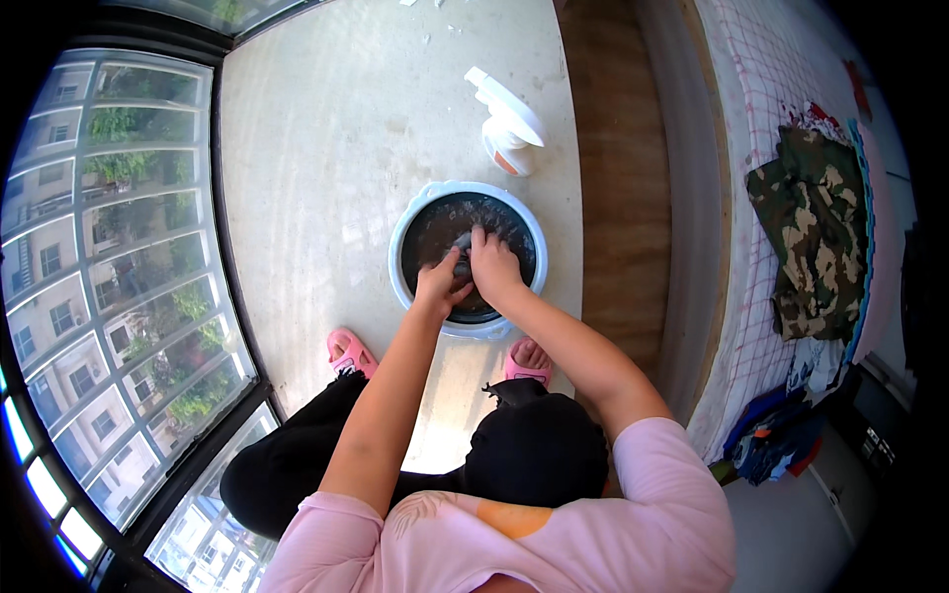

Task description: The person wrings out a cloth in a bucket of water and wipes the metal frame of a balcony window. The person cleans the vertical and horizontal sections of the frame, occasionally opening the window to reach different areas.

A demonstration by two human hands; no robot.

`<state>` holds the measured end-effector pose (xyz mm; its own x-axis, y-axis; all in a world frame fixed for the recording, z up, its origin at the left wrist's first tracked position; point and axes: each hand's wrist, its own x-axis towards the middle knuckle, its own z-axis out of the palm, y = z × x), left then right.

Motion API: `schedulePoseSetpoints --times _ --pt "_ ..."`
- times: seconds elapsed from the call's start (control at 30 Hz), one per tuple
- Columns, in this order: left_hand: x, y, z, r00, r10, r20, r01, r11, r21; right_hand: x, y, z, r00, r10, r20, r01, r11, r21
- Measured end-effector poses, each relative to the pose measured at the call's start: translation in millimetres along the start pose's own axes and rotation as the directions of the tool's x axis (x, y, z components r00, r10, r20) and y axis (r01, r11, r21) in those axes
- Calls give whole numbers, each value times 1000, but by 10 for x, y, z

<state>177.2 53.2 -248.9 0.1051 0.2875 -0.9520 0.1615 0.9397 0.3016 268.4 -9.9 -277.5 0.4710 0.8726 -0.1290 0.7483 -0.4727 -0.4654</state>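
A round pale-blue basin (397, 249) stands on the floor between my feet, holding dark, murky water (433, 223) with some bubbles on top. Both hands are over the middle of it, close together. My left hand (441, 283) has its fingers closed around a small dark grey wet item (462, 253) that looks like cloth; its exact kind is hard to make out. From the other side my right hand (495, 267) presses its curled fingers on the same item. Part of it is hidden by the fingers and the water.
A white spray bottle (508, 128) stands just beyond the basin. My pink slippers (358, 356) are on the near side. At left is a barred window (129, 247). On the right, a wooden step (623, 198) runs below a bed with a checked sheet (756, 99) and camouflage clothing (816, 232).
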Motion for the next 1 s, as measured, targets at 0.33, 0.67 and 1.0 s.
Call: schedulePoseSetpoints --times 0.33,0.67,1.0 --pt "635 -392 -294 543 512 666 -136 836 -532 -152 -654 -677 958 -276 -82 284 868 408" --pt "-201 191 -228 969 -52 240 134 930 -341 -62 -195 -782 999 1 32 -13 928 371" --pt "-547 203 -187 847 439 299 -509 833 218 -126 70 -498 921 82 380 -384 346 856"
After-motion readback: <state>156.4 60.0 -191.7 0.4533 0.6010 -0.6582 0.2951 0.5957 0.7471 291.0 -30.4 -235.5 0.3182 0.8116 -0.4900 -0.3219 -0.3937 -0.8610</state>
